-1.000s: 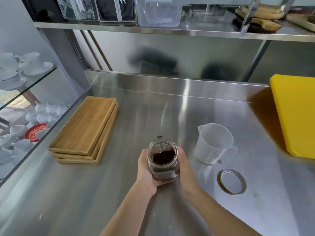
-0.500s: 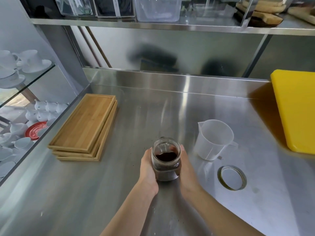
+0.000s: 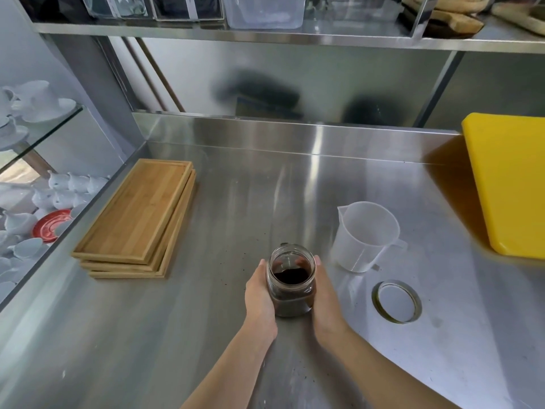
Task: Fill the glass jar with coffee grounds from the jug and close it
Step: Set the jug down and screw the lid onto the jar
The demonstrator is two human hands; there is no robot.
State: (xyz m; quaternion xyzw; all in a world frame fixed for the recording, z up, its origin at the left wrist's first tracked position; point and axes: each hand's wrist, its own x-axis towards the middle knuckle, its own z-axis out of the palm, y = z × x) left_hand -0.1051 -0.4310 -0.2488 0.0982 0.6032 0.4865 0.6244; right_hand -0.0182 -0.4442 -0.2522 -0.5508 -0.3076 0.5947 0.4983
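The glass jar [image 3: 290, 280] stands upright on the steel counter [image 3: 236, 202], uncovered, with dark coffee grounds filling most of it. My left hand [image 3: 259, 296] cups its left side and my right hand [image 3: 324, 299] cups its right side, fingers wrapped around the glass. To the right of the jar stands the translucent plastic jug [image 3: 364, 236], with nothing visible inside and its handle pointing right. The round metal lid [image 3: 396, 301] lies flat on the counter in front of the jug, apart from the jar.
A stack of bamboo trays [image 3: 135, 219] lies at the left. A yellow cutting board [image 3: 513, 184] rests at the right edge. White cups [image 3: 38, 98] fill glass shelves beyond the counter's left edge. Specks of grounds dot the counter near the jar. A steel shelf [image 3: 265, 33] hangs overhead.
The jar, tilted in both hands a second ago, has come upright. Both hands keep their hold on its sides. The view has shifted slightly.
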